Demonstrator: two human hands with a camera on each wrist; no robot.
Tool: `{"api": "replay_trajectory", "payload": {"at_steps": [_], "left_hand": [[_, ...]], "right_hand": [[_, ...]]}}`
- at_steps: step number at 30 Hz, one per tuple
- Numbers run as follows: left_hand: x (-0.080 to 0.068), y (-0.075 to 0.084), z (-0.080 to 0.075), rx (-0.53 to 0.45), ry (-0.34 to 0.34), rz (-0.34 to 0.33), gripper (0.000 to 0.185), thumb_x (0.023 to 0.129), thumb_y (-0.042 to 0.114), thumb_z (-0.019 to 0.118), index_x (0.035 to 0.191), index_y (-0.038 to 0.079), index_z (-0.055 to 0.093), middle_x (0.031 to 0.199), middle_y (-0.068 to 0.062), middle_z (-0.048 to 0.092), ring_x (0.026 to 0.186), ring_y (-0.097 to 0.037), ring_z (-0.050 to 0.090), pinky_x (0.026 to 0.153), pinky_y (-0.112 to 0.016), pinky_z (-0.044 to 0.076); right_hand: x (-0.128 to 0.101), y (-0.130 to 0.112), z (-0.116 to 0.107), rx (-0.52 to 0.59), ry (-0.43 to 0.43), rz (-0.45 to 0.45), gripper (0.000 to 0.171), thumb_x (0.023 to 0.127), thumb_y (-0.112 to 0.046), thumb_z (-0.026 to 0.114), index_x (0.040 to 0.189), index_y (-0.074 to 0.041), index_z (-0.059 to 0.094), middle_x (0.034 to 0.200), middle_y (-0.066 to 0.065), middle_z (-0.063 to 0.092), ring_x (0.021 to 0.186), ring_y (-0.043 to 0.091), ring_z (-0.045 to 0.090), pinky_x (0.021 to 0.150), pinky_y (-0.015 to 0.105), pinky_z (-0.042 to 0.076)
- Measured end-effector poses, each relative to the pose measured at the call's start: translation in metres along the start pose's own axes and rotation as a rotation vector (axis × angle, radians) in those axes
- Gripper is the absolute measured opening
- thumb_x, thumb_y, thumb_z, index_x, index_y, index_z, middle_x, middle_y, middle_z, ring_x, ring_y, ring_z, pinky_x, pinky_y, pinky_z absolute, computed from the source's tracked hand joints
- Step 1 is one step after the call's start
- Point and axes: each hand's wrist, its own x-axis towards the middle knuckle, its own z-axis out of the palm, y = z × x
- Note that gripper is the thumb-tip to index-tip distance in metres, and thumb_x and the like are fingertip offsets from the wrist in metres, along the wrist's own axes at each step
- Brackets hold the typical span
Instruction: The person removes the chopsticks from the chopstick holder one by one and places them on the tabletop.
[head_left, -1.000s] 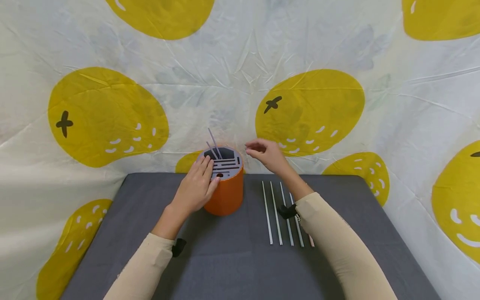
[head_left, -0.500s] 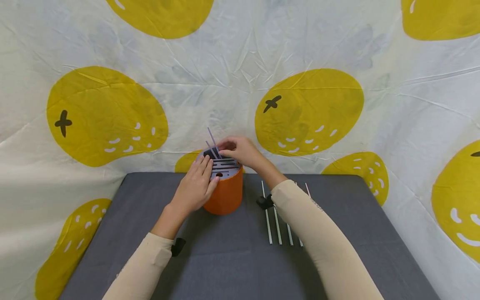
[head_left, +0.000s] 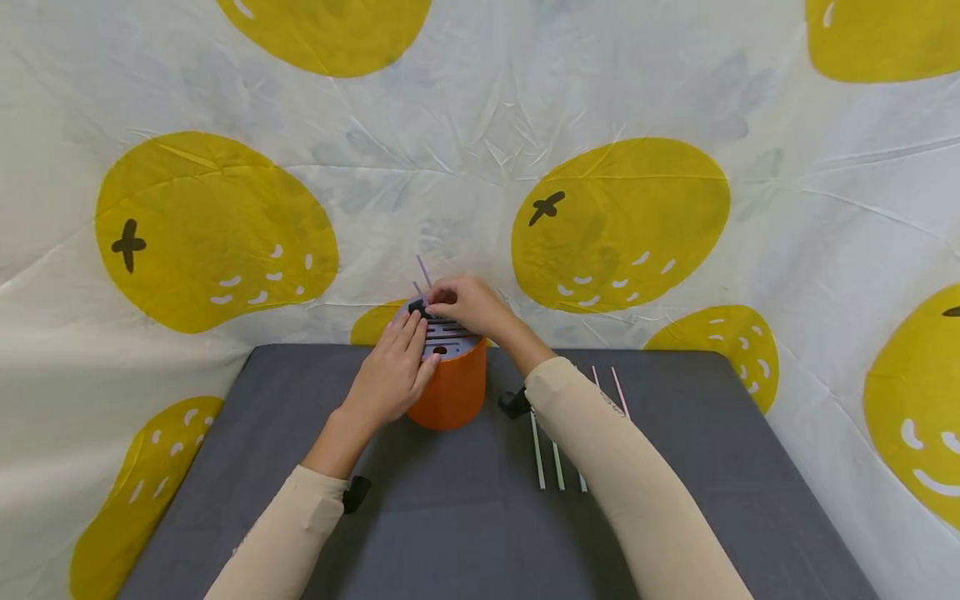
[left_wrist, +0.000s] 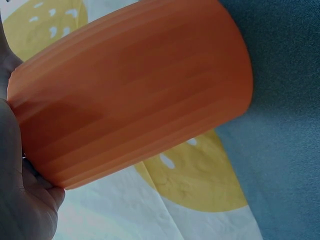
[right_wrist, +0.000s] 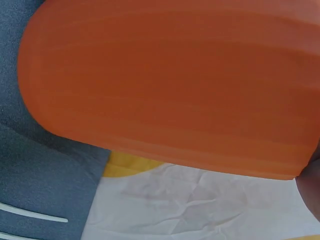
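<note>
On the bench: orange holder with a grey slotted lid stands near the far edge.
Left hand: straight fingers rest on the lid and the holder's near side, steadying it.
Right hand: fingers curled in a pinch at the lid's far opening, on a thin rod, as far as I can tell.
Spare rods: lying in a row right of the holder.
Step in hand: seating a rod in the lid, I judge.
Next move: likely a straight downward push, then release.

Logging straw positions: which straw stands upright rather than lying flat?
The lilac straw poking from the orange holder, by the right hand; the others lie on the mat.
</note>
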Motion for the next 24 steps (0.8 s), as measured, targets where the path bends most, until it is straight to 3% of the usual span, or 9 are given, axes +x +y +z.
{"api": "replay_trajectory", "payload": {"at_steps": [5,12,17,24], "left_hand": [[0.001,0.0,0.0,0.009,-0.003,-0.001,0.065,0.111,0.039,0.041,0.156,-0.008,0.036,0.164,-0.025,0.034,0.156,-0.039,0.027,0.128,-0.054,0.023],[0.001,0.0,0.002,0.009,-0.006,-0.004,0.065,0.111,0.039,0.041,0.155,-0.008,0.037,0.164,-0.025,0.035,0.156,-0.039,0.028,0.128,-0.053,0.023],[0.001,0.0,0.003,0.013,-0.008,-0.008,0.065,0.111,0.039,0.041,0.155,-0.008,0.037,0.164,-0.025,0.035,0.156,-0.04,0.027,0.128,-0.053,0.023],[0.001,0.002,-0.001,0.002,0.007,-0.011,0.065,0.11,0.038,0.044,0.155,-0.009,0.037,0.163,-0.026,0.035,0.156,-0.04,0.028,0.127,-0.055,0.025]], "right_hand": [[-0.002,-0.002,0.0,-0.007,0.026,-0.006,0.015,0.099,-0.023,0.071,0.107,-0.011,0.076,0.106,0.005,0.076,0.1,0.018,0.07,0.093,0.034,0.057],[-0.007,-0.006,-0.008,0.058,0.131,-0.011,0.013,0.1,-0.021,0.071,0.106,-0.011,0.076,0.106,0.006,0.076,0.099,0.019,0.071,0.092,0.034,0.058],[-0.011,-0.008,-0.019,0.19,0.212,-0.032,0.014,0.1,-0.018,0.07,0.106,-0.007,0.075,0.103,0.008,0.075,0.095,0.018,0.073,0.088,0.03,0.062],[-0.012,-0.012,-0.039,0.411,0.31,-0.111,0.018,0.098,-0.006,0.069,0.11,0.008,0.071,0.104,0.022,0.073,0.093,0.031,0.075,0.084,0.033,0.063]]}}
